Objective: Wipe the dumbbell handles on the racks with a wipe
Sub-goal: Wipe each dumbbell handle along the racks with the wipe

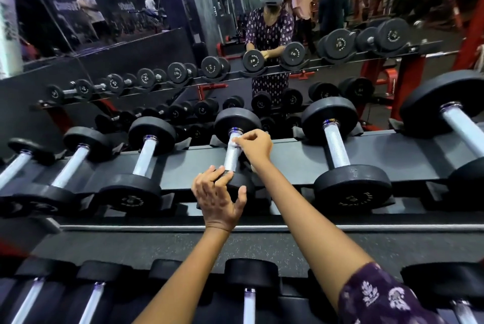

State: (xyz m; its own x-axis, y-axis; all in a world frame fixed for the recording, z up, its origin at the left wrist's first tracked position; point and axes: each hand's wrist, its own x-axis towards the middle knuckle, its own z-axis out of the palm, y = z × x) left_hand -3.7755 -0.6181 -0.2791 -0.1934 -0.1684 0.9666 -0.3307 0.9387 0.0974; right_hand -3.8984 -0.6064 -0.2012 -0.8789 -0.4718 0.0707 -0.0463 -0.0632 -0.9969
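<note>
A row of black dumbbells with silver knurled handles lies on the upper rack [288, 158]. The middle dumbbell's handle [231, 160] runs away from me. My right hand [255, 144] pinches a white wipe [234, 143] against the far end of that handle, close to the far weight head [237, 122]. My left hand [218, 196] rests on the near weight head [237, 183] of the same dumbbell, fingers spread over its top. Most of the wipe is hidden under my right fingers.
Neighbouring dumbbells [337, 145] [146, 156] lie left and right on the same rack. A lower rack of dumbbells [250, 295] sits close to me. A mirror [235, 35] behind the rack reflects me, other people and more racks.
</note>
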